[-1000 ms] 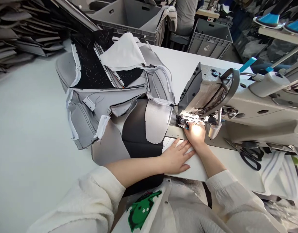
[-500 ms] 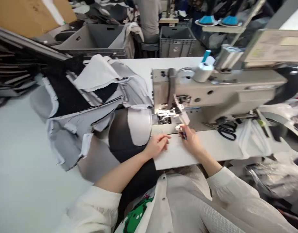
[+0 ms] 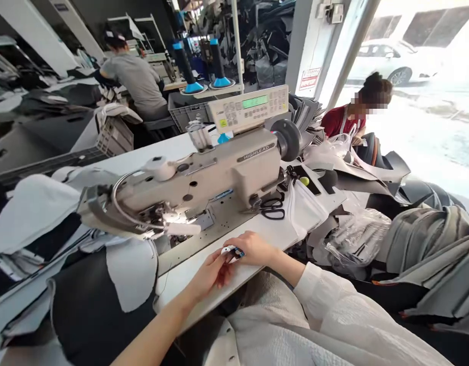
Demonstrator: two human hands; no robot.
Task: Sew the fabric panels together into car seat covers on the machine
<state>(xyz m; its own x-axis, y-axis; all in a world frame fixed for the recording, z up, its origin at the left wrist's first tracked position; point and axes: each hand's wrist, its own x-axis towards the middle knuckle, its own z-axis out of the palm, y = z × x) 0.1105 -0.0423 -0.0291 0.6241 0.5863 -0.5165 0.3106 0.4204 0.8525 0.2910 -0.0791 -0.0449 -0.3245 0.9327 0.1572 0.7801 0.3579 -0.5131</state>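
Holding a small white, black and blue piece (image 3: 232,252) over the near side of the white bench (image 3: 177,281), the left hand (image 3: 211,273) pinches it while the right hand (image 3: 254,248) curls its fingers around it. Just beyond stands the Highlead sewing machine (image 3: 207,179), with black-handled scissors (image 3: 273,209) to the right and a dark fabric panel (image 3: 93,305) to the left.

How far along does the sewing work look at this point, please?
It looks partway. Done: the pale panel lies against the black cloth, beside the sewing machine. In hand: the left hand and right hand hold a small white and dark part. Left: probably more sewing, but the view doesn't show how much.
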